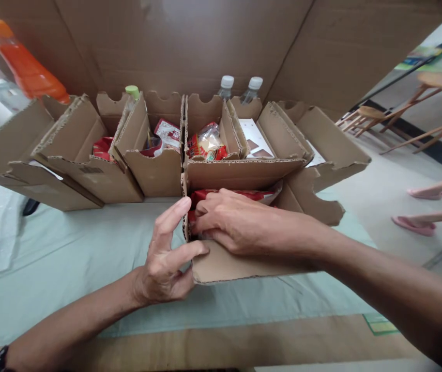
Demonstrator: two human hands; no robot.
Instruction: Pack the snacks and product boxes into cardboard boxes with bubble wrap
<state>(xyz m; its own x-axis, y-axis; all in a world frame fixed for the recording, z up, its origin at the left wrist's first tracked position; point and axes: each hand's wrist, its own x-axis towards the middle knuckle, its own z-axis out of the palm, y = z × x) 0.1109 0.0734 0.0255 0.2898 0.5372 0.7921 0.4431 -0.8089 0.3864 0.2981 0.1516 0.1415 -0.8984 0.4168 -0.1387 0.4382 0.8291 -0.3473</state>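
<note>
A cardboard box (224, 263), open at the top, lies turned sideways at the front of the row, with red plastic packets (257, 194) inside. My left hand (168, 258) is at its left end, the thumb over the near rim and the other fingers along the end wall. Inside the box, my right hand (228, 219) has its fingers curled down onto a red packet (192, 216) at the left end. The fingertips and most of that packet are hidden by the hand and the walls.
Behind stand several cardboard boxes (153, 173) holding snack packets (207, 142) and a white box (255, 137). An orange bottle (30, 64) and clear bottles (252, 90) rise at the back before a cardboard panel (182, 46). A pale green cloth (89, 258) covers the table. A person's feet (414, 225) show at right.
</note>
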